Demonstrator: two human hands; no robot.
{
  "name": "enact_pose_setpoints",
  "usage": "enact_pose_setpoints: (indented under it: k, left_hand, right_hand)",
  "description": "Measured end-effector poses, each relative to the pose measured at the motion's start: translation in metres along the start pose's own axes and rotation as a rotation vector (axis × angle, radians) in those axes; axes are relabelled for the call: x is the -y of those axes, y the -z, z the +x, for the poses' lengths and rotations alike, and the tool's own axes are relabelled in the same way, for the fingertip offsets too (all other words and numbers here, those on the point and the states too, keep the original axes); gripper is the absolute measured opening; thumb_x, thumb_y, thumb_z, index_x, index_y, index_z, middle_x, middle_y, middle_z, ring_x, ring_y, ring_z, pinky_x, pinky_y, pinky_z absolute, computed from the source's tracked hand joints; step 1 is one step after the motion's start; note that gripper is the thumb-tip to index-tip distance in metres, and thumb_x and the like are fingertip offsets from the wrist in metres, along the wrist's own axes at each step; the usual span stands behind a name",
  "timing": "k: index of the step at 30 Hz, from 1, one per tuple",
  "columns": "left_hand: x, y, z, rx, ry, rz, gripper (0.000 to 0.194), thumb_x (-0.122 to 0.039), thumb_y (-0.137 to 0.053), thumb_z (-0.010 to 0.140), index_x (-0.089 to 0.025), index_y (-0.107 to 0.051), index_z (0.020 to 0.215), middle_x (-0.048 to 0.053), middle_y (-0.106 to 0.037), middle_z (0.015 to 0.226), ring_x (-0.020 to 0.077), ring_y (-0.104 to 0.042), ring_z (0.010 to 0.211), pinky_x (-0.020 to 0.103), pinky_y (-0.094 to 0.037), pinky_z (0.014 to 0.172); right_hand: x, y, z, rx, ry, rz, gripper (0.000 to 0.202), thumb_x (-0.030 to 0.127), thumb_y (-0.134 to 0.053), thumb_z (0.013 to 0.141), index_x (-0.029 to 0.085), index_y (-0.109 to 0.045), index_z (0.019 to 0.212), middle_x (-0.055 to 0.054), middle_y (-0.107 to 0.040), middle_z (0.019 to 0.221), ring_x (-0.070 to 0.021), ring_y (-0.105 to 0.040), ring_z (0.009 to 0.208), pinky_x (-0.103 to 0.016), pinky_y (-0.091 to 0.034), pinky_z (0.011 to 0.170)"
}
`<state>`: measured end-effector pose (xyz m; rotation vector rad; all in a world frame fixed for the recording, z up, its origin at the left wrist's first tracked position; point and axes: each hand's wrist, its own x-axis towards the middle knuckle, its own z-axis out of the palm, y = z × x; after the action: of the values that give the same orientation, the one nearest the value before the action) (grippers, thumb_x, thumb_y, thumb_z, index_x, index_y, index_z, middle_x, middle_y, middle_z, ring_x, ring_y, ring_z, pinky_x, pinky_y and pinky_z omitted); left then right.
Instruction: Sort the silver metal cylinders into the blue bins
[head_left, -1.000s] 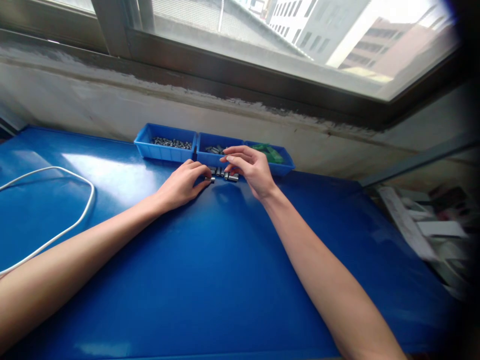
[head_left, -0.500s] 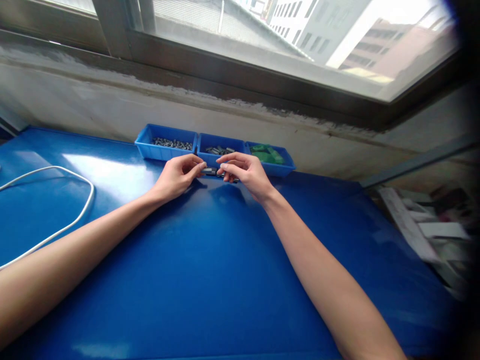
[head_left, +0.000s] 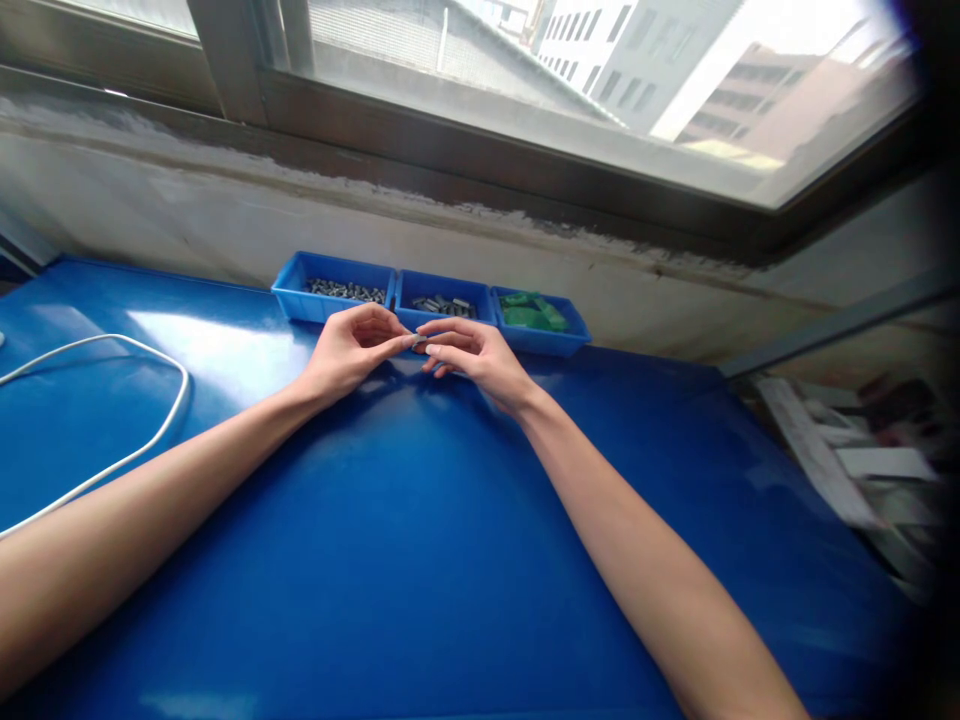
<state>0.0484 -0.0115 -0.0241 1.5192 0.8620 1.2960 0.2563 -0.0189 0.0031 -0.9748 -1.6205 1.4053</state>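
My left hand [head_left: 358,345] pinches a small metal part [head_left: 418,342] between thumb and fingertips, above the blue table. From the right, the fingertips of my right hand [head_left: 480,360] close on the other end of that part, with the lower fingers curled loosely. Most of the part is hidden by the fingers. Right behind the hands stand three blue bins in a row. The left bin [head_left: 296,302] contains many small metal pieces, the middle bin [head_left: 444,318] holds grey metal cylinders, and the right bin [head_left: 551,343] has green pieces in it.
A white cable [head_left: 178,395] curves over the left side of the blue table [head_left: 420,560]. Behind the bins are a wall [head_left: 225,225] and a window frame [head_left: 450,150]. Blurred boxes or papers [head_left: 885,462] lie beyond the table's right edge.
My right hand has shifted slightly left, bringing its fingertips against those of my left hand. The dark and silver parts seen between the hands before are now mostly covered.
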Motion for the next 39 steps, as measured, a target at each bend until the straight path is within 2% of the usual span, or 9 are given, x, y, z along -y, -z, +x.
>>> enact_pose_setpoints:
  k: [3,6,12,16,23,27,32,36,39]
  left_hand:
    - [-0.002,-0.002,0.000,0.000,0.003,0.025,0.043,-0.048,-0.088,0.071,-0.015,-0.066,0.087,0.008,-0.077,0.091,0.0208,-0.074,0.085,0.032,-0.060,0.083]
    - [-0.003,-0.004,-0.001,0.001,-0.020,0.167,0.040,-0.052,-0.078,0.082,-0.016,-0.070,0.094,0.009,-0.077,0.096,0.0212,-0.072,0.089,0.032,-0.059,0.084]
    - [-0.004,-0.005,-0.003,0.061,-0.153,0.616,0.031,-0.038,-0.063,0.092,-0.018,-0.074,0.113,0.011,-0.076,0.115,0.0254,-0.069,0.104,0.037,-0.055,0.091]
    - [-0.003,-0.005,-0.003,0.146,-0.234,0.753,0.029,-0.031,-0.060,0.092,-0.018,-0.076,0.113,0.011,-0.075,0.117,0.0271,-0.068,0.109,0.041,-0.051,0.099]
    - [0.007,-0.003,-0.004,0.187,-0.276,0.845,0.033,-0.032,-0.059,0.094,-0.016,-0.076,0.118,0.011,-0.073,0.113,0.0266,-0.064,0.104,0.042,-0.051,0.097]
    - [0.009,-0.005,-0.005,0.232,-0.346,0.912,0.037,-0.035,-0.056,0.097,-0.021,-0.073,0.127,0.012,-0.069,0.121,0.0275,-0.059,0.109,0.045,-0.050,0.101]
    - [0.010,-0.004,-0.006,0.270,-0.387,0.920,0.030,-0.035,-0.056,0.099,-0.020,-0.079,0.110,0.011,-0.073,0.116,0.0285,-0.058,0.110,0.045,-0.050,0.099]
    - [0.010,-0.002,-0.005,0.235,-0.331,0.895,0.022,-0.032,-0.058,0.097,-0.020,-0.076,0.098,0.009,-0.075,0.104,0.0262,-0.064,0.098,0.041,-0.051,0.091]
    - [0.008,-0.002,-0.005,0.196,-0.287,0.877,0.017,-0.030,-0.059,0.096,-0.020,-0.071,0.100,0.007,-0.074,0.098,0.0233,-0.066,0.090,0.036,-0.051,0.082]
  right_hand:
    - [-0.001,0.001,0.001,-0.038,0.017,0.006,0.029,0.034,-0.077,0.079,0.021,-0.074,0.105,-0.005,-0.078,0.095,-0.0171,-0.072,0.080,-0.031,-0.058,0.072]
    - [0.001,0.004,0.003,-0.143,0.053,0.011,0.027,0.037,-0.078,0.078,0.021,-0.075,0.101,-0.004,-0.077,0.089,-0.0168,-0.071,0.077,-0.030,-0.058,0.070]
    - [0.005,0.013,0.006,-0.378,0.065,0.007,0.035,0.041,-0.072,0.080,0.022,-0.071,0.110,-0.006,-0.077,0.104,-0.0161,-0.071,0.080,-0.027,-0.057,0.066]
    - [0.001,0.013,0.008,-0.461,0.022,-0.004,0.041,0.038,-0.071,0.080,0.023,-0.068,0.118,-0.007,-0.075,0.113,-0.0153,-0.072,0.078,-0.025,-0.056,0.062]
    - [-0.001,0.013,0.008,-0.464,0.054,-0.008,0.038,0.037,-0.070,0.080,0.023,-0.067,0.116,-0.007,-0.075,0.113,-0.0134,-0.071,0.073,-0.025,-0.056,0.062]
    - [0.000,0.013,0.008,-0.449,0.083,-0.013,0.034,0.039,-0.071,0.080,0.023,-0.068,0.110,-0.006,-0.075,0.107,-0.0134,-0.069,0.072,-0.025,-0.055,0.061]
    - [0.001,0.011,0.008,-0.425,0.093,-0.015,0.032,0.040,-0.071,0.080,0.022,-0.068,0.107,-0.005,-0.075,0.102,-0.0126,-0.067,0.069,-0.025,-0.054,0.059]
    - [0.000,0.010,0.008,-0.415,0.096,-0.016,0.031,0.041,-0.072,0.080,0.022,-0.069,0.104,-0.004,-0.075,0.098,-0.0127,-0.066,0.068,-0.025,-0.054,0.059]
    - [0.001,0.010,0.007,-0.390,0.097,-0.004,0.030,0.041,-0.073,0.080,0.021,-0.069,0.102,-0.004,-0.075,0.094,-0.0129,-0.066,0.067,-0.026,-0.053,0.060]
